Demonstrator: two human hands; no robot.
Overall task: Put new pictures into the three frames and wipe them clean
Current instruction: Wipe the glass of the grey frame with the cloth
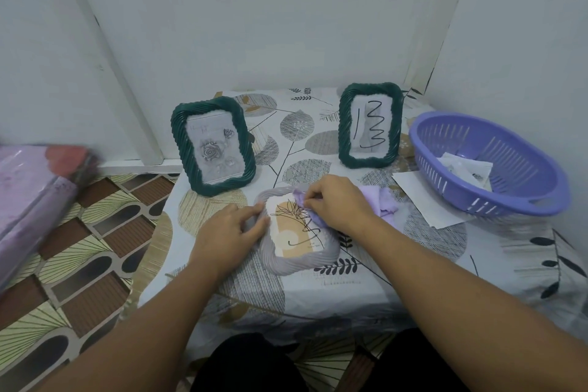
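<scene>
Wiping the grey frame (296, 232) now — left hand (229, 229) presses its 9 o'clock edge, fingers loose, right hand (334, 203) pinches the purple cloth (378, 200) — next, rub toward 6 o'clock.

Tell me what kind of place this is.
Probably a corner of a home: a low table under a leaf-patterned cloth set against plain white walls, patterned vinyl flooring, and a lilac plastic basket.

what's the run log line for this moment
step: wiping | left hand: steadies grey frame | right hand: rubs purple cloth on it
</scene>
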